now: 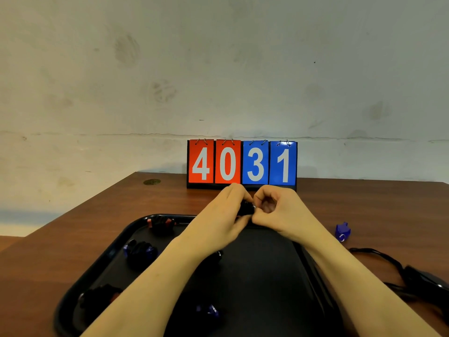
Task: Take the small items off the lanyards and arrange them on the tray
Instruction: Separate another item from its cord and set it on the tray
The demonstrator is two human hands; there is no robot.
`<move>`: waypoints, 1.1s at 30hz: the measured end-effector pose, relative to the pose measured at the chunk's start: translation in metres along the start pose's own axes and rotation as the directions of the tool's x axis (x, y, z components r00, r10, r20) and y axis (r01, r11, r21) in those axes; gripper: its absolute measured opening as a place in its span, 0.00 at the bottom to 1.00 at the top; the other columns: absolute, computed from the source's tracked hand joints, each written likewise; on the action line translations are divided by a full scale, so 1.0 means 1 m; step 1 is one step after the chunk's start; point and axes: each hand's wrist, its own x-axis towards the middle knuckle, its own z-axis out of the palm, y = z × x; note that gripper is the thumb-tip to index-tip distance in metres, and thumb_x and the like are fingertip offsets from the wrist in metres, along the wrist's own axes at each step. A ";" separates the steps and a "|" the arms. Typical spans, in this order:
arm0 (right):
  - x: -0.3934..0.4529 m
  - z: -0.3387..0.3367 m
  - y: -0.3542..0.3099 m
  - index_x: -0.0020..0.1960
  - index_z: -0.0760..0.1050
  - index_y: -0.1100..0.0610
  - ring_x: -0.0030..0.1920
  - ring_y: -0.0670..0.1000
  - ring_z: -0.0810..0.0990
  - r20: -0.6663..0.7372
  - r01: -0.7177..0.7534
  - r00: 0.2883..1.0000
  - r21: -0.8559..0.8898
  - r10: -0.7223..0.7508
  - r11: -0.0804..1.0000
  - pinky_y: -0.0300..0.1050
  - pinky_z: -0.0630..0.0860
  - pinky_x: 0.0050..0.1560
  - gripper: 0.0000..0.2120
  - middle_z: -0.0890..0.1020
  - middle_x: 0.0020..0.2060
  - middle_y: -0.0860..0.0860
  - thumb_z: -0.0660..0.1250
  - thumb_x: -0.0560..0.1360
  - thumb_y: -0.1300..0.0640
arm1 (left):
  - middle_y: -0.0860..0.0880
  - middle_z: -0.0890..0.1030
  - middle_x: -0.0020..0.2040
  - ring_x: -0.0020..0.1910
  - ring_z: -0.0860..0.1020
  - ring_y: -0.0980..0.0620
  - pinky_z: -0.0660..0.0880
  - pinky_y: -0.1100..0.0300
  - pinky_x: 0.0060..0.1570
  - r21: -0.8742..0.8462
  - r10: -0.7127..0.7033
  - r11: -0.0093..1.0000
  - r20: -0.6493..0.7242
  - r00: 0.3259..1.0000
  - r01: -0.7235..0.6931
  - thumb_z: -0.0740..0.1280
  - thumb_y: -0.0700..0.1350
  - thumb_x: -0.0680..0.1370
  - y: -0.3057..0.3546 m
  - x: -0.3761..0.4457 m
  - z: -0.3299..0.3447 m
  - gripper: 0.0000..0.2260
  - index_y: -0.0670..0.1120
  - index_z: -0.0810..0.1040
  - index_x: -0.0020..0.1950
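A black tray (116,249) lies on the brown table in front of me. Over its far edge, my left hand (223,215) and my right hand (279,210) meet around a small black item (246,207); both pinch it, and my fingers hide most of it. On the tray lie bundled black lanyards with small pieces: one with red parts (161,223) at the back left, one with blue parts (141,251) below it, one with red parts (99,299) at the front left, and a small blue piece (210,311) near the front.
A small blue item (342,231) with a metal ring sits on the table right of the tray. Loose black lanyards (418,278) lie at the right edge. A flip scoreboard (241,164) reading 4031 stands at the back against the wall.
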 end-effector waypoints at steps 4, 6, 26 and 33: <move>0.002 0.003 -0.001 0.36 0.70 0.52 0.34 0.44 0.72 -0.047 -0.036 0.998 -0.016 0.035 0.999 0.36 0.73 0.38 0.10 0.77 0.33 0.50 0.71 0.68 0.62 | 0.52 0.72 0.53 0.48 0.70 0.61 0.68 0.75 0.48 -0.024 -0.010 1.000 0.010 1.000 0.011 0.66 0.40 0.76 0.002 0.001 0.000 0.11 0.45 0.69 0.56; 0.001 0.004 -0.002 0.36 0.71 0.52 0.34 0.46 0.73 -0.079 -0.028 0.997 -0.004 0.027 1.000 0.37 0.74 0.38 0.10 0.77 0.34 0.51 0.71 0.68 0.63 | 0.53 0.72 0.53 0.48 0.70 0.61 0.68 0.76 0.48 -0.037 -0.025 0.999 -0.002 1.000 0.025 0.66 0.40 0.76 0.002 0.001 0.000 0.11 0.45 0.69 0.56; 0.001 0.012 -0.001 0.38 0.72 0.54 0.32 0.42 0.73 -0.139 -0.010 0.990 0.054 0.017 0.998 0.30 0.73 0.35 0.08 0.76 0.33 0.48 0.70 0.69 0.64 | 0.56 0.70 0.50 0.46 0.71 0.66 0.68 0.78 0.46 -0.075 -0.067 0.995 -0.031 0.997 0.065 0.66 0.41 0.76 -0.002 0.000 0.000 0.12 0.48 0.67 0.55; 0.001 0.011 0.003 0.46 0.76 0.48 0.45 0.47 0.79 -0.193 0.098 0.979 0.142 -0.070 0.985 0.40 0.79 0.49 0.11 0.80 0.43 0.48 0.68 0.72 0.63 | 0.60 0.70 0.46 0.45 0.73 0.66 0.70 0.79 0.43 -0.237 -0.170 0.961 -0.091 0.981 0.145 0.67 0.42 0.76 -0.001 0.002 -0.001 0.15 0.54 0.62 0.50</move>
